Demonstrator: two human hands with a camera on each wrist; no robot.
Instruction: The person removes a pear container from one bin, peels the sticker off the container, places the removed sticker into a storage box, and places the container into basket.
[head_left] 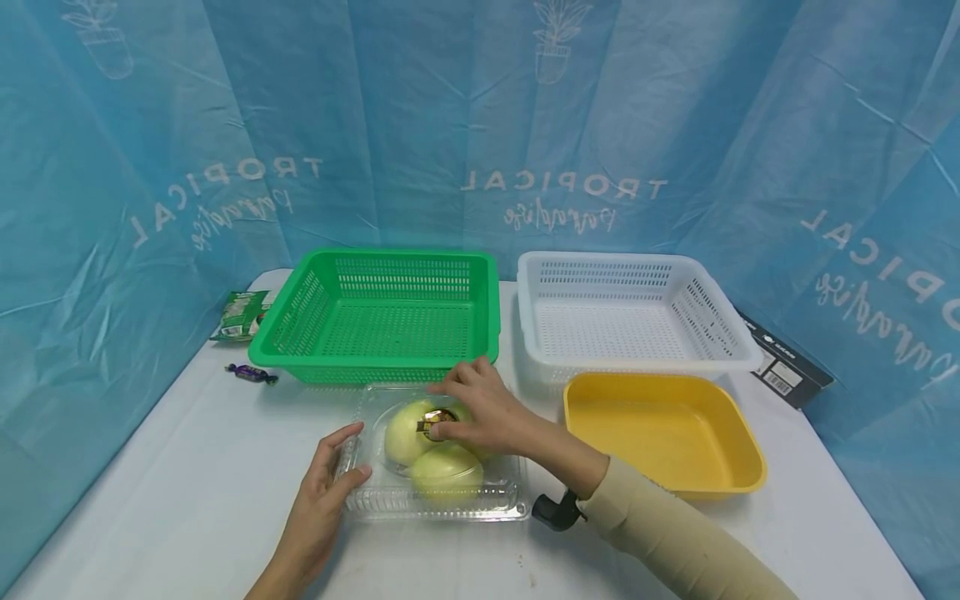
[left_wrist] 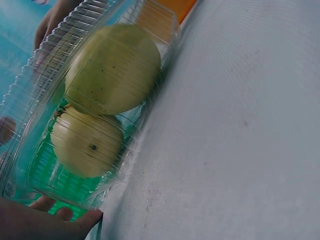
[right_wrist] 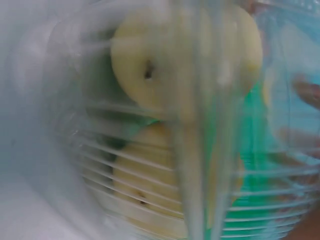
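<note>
A clear plastic clamshell box (head_left: pixel 386 483) with ribbed sides stands on the table, with round pale yellow-green fruits (head_left: pixel 447 472) inside. Its lid carries a gold and dark label (head_left: pixel 437 423). My left hand (head_left: pixel 318 492) grips the box's left side, thumb on top; the left wrist view shows my left fingers (left_wrist: pixel 65 214) at its corner. From above, my right hand (head_left: pixel 487 408) reaches over the lid, its thumb by the label and its curled fingers at the far edge. In the blurred right wrist view, the fruits (right_wrist: pixel 150 180) show through the ribbed plastic.
Behind the box stand a green basket (head_left: pixel 375 363) and a white basket (head_left: pixel 637 365). A yellow tray (head_left: pixel 660 437) is at the right. Left lie a green packet (head_left: pixel 242 315) and a purple-wrapped candy (head_left: pixel 251 373); a black box (head_left: pixel 787 362) lies far right.
</note>
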